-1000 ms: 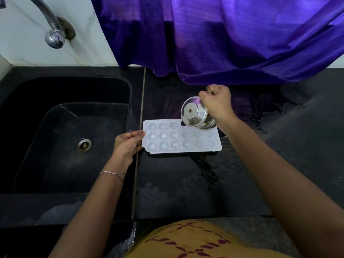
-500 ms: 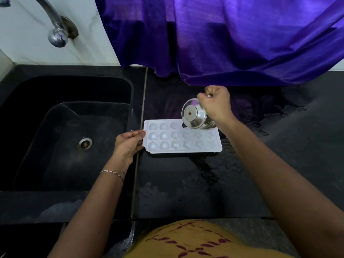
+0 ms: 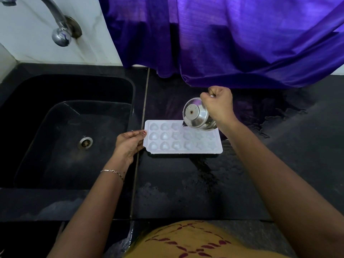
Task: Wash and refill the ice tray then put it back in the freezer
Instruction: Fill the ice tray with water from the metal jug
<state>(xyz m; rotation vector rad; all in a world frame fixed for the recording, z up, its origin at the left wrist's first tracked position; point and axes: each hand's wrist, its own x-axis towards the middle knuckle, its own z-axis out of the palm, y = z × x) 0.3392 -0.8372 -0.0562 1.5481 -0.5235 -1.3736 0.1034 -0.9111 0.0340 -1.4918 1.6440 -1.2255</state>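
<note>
A steel vessel [image 3: 197, 116] is tipped over the ice tray [image 3: 183, 139] on a wet counter [image 3: 186, 185].
The vessel is gripped in the right hand [image 3: 219, 105]; the tray's left edge is pinched by the left hand [image 3: 128, 145].

The tray [image 3: 183, 150] was white, its cells shaped as hearts and stars. The cup [image 3: 195, 116], tap [image 3: 60, 35] and drain [image 3: 86, 143] were shiny silver. Counter [image 3: 186, 192] and sink [image 3: 55, 155] were black, the counter mottled with greyish wet patches. The curtain [image 3: 232, 38] was deep purple, the wall [image 3: 28, 34] white with faint grey veins. The garment [image 3: 189, 241] was mustard yellow with a maroon print. A nail [image 3: 144, 132] on the left hand [image 3: 128, 146] was red; the bracelet [image 3: 112, 171] was silvery.
</note>
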